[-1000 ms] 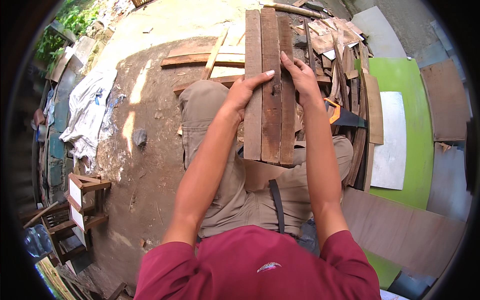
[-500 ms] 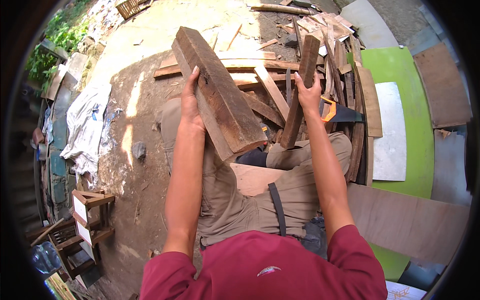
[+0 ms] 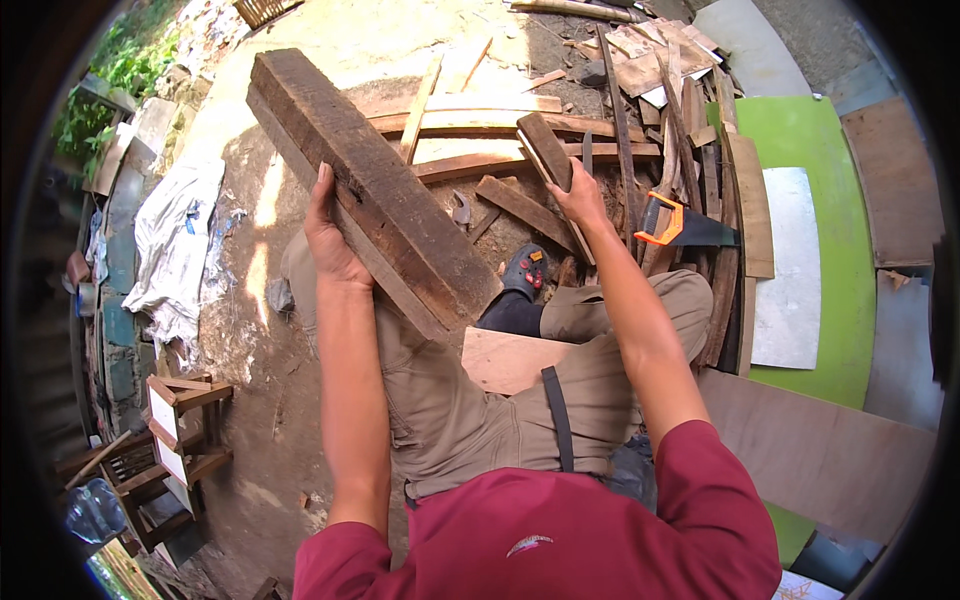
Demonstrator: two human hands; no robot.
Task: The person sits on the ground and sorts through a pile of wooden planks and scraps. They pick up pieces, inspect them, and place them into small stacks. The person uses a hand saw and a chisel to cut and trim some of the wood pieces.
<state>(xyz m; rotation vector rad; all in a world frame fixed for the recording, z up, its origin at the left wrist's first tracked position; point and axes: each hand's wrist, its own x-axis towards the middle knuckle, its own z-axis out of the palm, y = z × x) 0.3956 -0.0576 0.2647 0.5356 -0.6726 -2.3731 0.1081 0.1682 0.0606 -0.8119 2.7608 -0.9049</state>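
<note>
My left hand (image 3: pixel 335 240) is closed round the side of a thick, rough brown wooden beam (image 3: pixel 385 190), its thumb along the near edge. The beam slants from the upper left down toward my lap, raised above my leg. To its right, my right hand (image 3: pixel 580 197) grips a narrower wooden block (image 3: pixel 545 148), tilted so its end and a pale edge show. That hand's fingers are partly hidden behind the wood. A handsaw (image 3: pixel 690 228) with an orange and black handle lies just right of my right forearm.
Several loose planks (image 3: pixel 520 125) lie on the ground ahead, with a wrench (image 3: pixel 461 208) near them. Scrap wood (image 3: pixel 660 70) is heaped at the far right, beside a green board (image 3: pixel 845 250). A white cloth (image 3: pixel 175 260) and a small wooden frame (image 3: pixel 190 450) are at left.
The beam in my left hand has shifted left. My right hand has tilted the narrower block over and moved it slightly left, away from the upright slant it had.
</note>
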